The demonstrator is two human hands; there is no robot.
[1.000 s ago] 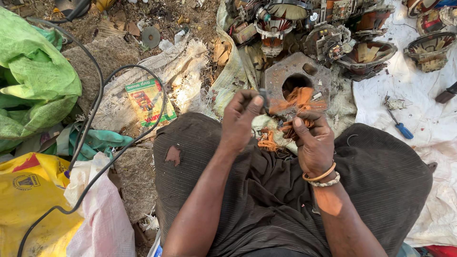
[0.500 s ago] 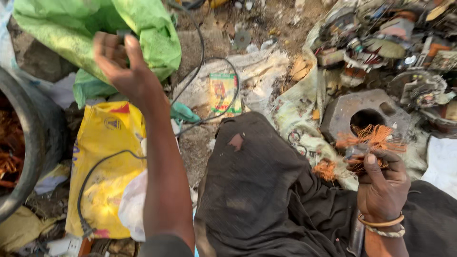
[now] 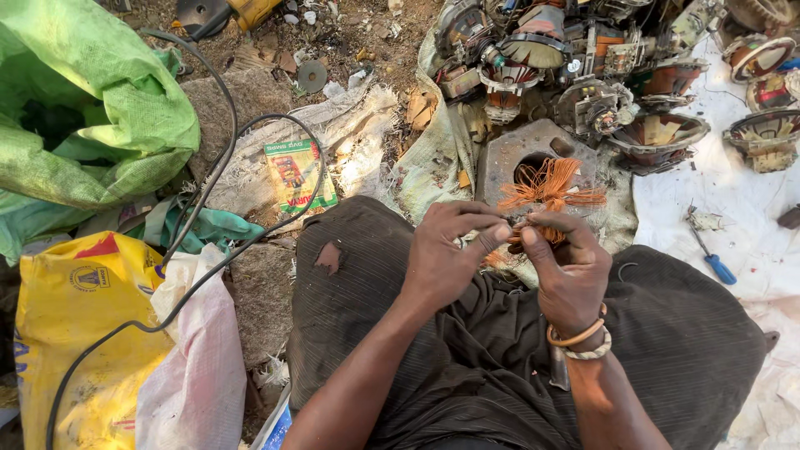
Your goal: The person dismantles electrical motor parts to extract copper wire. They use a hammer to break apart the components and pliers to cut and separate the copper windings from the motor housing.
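Observation:
A bundle of orange copper wire (image 3: 550, 190) fans out above my knees, in front of a grey metal plate (image 3: 533, 154) with a round hole. My left hand (image 3: 446, 254) pinches the base of the bundle with thumb and fingers. My right hand (image 3: 562, 262), with bangles at the wrist, grips the same bundle from the right. Both hands meet over my dark trousers (image 3: 467, 350).
A heap of dismantled motor parts (image 3: 583, 67) lies beyond the plate. A blue-handled screwdriver (image 3: 712, 258) rests on white cloth (image 3: 742, 192) at right. A green sack (image 3: 75, 125), yellow bag (image 3: 75, 333), black cable (image 3: 208, 192) and printed packet (image 3: 296, 175) lie at left.
My left hand, which was stretched out to the green sack at left, has come back and closed on the copper wire beside my right hand. The view has swung back right.

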